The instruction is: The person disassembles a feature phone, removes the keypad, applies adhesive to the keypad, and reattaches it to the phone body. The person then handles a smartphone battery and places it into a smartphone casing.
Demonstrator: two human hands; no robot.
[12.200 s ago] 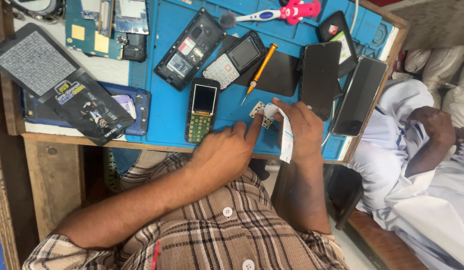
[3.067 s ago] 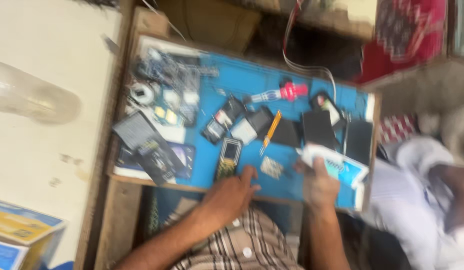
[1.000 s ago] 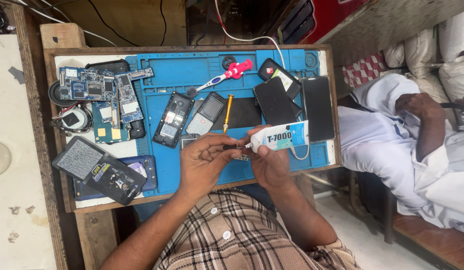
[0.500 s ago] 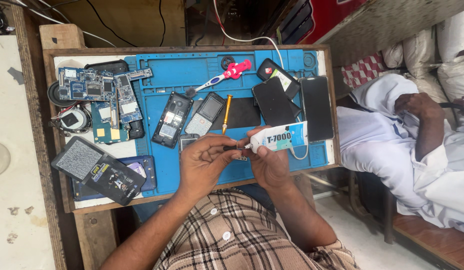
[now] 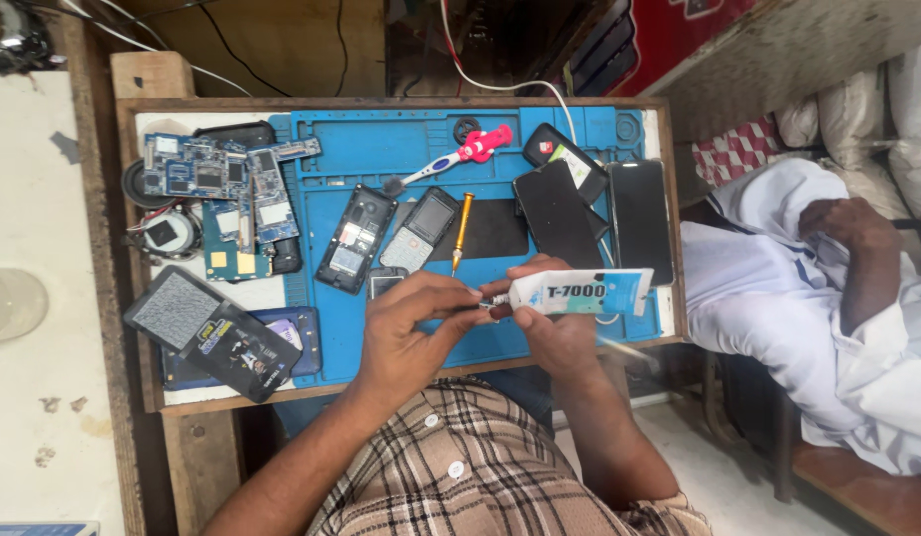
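Glue tube (image 5: 580, 293) in right hand (image 5: 550, 333), left hand (image 5: 416, 328) pinching nozzle.

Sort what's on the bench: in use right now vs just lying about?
In use:
- glue tube, held in the right hand
- tube's nozzle end, pinched by the left hand

Lying about on the blue mat:
- circuit boards
- two opened keypad phones
- yellow-handled screwdriver
- toothbrush
- dark smartphones

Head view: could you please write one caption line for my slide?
Right hand holds a glue tube while left hand pinches its tip above a blue mat.
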